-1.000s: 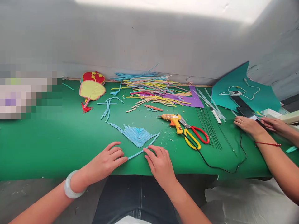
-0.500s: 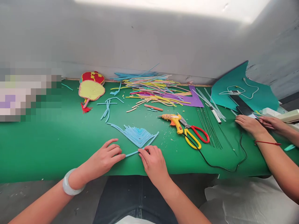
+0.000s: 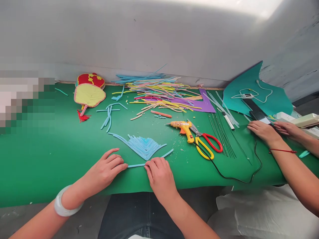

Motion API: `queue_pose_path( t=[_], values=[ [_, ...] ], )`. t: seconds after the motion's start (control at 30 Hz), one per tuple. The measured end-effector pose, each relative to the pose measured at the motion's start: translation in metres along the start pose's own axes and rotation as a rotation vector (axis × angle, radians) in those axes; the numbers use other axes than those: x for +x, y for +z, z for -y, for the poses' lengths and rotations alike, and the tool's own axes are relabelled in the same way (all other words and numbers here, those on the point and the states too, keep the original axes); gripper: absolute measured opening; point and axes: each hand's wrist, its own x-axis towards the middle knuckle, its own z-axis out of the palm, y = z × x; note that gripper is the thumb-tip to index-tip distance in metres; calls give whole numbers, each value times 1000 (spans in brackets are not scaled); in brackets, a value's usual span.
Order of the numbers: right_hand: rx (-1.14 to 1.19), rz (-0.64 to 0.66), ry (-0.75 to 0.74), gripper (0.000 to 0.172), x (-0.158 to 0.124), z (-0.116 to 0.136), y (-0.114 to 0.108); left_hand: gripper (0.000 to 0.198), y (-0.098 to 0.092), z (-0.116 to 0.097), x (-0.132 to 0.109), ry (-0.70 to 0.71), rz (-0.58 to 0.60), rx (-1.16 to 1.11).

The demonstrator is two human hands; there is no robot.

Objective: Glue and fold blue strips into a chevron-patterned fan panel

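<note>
Spanning the hands: one blue strip (image 3: 136,165), at the table's near edge, left of centre; right end angled toward the far right.
Left hand (image 3: 106,171): fingers loosely curled, thumb tip at the strip's left end; pinched or merely pressed, cannot tell.
Right hand (image 3: 160,179): thumb and fingers closed on the strip.
Blue panel (image 3: 144,147): strips laid in nested V shapes, point toward the near side, just beyond the right fingertips.
Loose blue pieces (image 3: 109,114): crossed, far left of the panel.
Glue gun (image 3: 183,128): yellow, on its side, right of the panel, nozzle leftward.
Scissors (image 3: 214,142): red and yellow handles, beside the gun.
Strip pile (image 3: 159,88): mixed colours, far side, partly over a purple sheet (image 3: 208,104).
Yellow fan (image 3: 89,94): far left, red tassel, overlapping a red piece (image 3: 86,79).
Wires (image 3: 221,136): thin, dark, right of the scissors.
Co-worker's hands (image 3: 264,131): far right, beside a teal sheet (image 3: 276,96).
Table (image 3: 74,156): green-covered.
</note>
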Motion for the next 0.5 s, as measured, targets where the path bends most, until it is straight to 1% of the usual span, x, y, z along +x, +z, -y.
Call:
queue_pose_path(
  t=[0.13,0.23,0.3,0.37,0.4,0.43,0.5],
  values=[
    [9,-4,4,9,5,5,3,25,-2,8,-1,-8,-2,34],
    [20,-13,11,9,6,6,5,28,-4,3,1,-13,-5,139],
    [24,-20,18,10,6,7,5,32,-4,-11,3,-58,-54,234],
    [27,-23,26,11,6,7,6,40,-1,-33,3,-143,-145,273],
    [28,-25,30,11,5,7,6,42,2,-45,4,-188,-194,255],
    [31,-26,35,12,5,7,6,45,5,-57,4,-230,-219,212],
    [36,-27,42,13,6,8,7,51,14,-79,6,-300,-218,96]
  ],
)
